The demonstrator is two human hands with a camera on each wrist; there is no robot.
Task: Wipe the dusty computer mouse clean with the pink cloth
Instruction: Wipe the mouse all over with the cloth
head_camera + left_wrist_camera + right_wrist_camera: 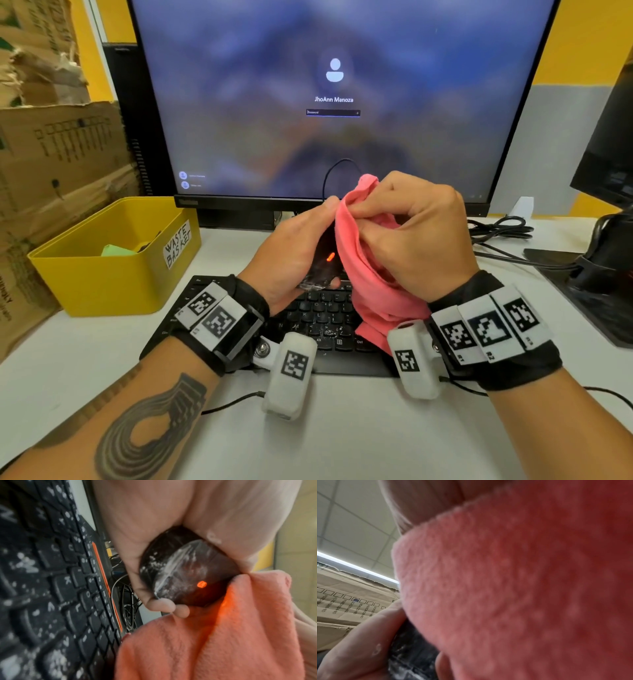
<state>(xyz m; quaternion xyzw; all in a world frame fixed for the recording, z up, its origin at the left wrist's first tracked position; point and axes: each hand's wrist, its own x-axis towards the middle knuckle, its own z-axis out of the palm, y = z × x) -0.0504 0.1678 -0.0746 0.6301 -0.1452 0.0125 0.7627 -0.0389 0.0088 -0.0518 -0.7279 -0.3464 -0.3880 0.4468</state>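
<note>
Left hand (291, 250) is curled around a black computer mouse (320, 265), holding it lifted in the air above a black keyboard (318, 318), with the underside turned toward the viewer so its orange sensor light (330, 257) glows. Right hand (411, 233) is closed on a pink cloth (363, 274), bunching the fabric between thumb and fingers and pressing it against the right side of the mouse. The loose end of the cloth hangs down to the keyboard.

From the left wrist view, the mouse (187, 572) shows white, powdery streaks across its dark shell, and the cloth (214, 635) meets it at the lower right edge. The keyboard (51, 581) keys are speckled with the same white dust. From the right wrist view, the cloth (522, 581) fills most of the picture, with a sliver of dusty mouse (412, 651) below it.

The mouse looks small, light and rigid, with a smooth shell that may slip, so it is best held by its two long sides, leaving the top and bottom free to wipe. Its thin black cable (334, 171) arcs up behind it and could tug if pulled far. The cloth appears soft and fleecy; it folds readily and is easiest to control when wadded over the fingertips.

A yellow bin (113, 260) labelled as a waste basket sits to the left on the white tabletop (342, 428), in front of a monitor (335, 96).
</note>
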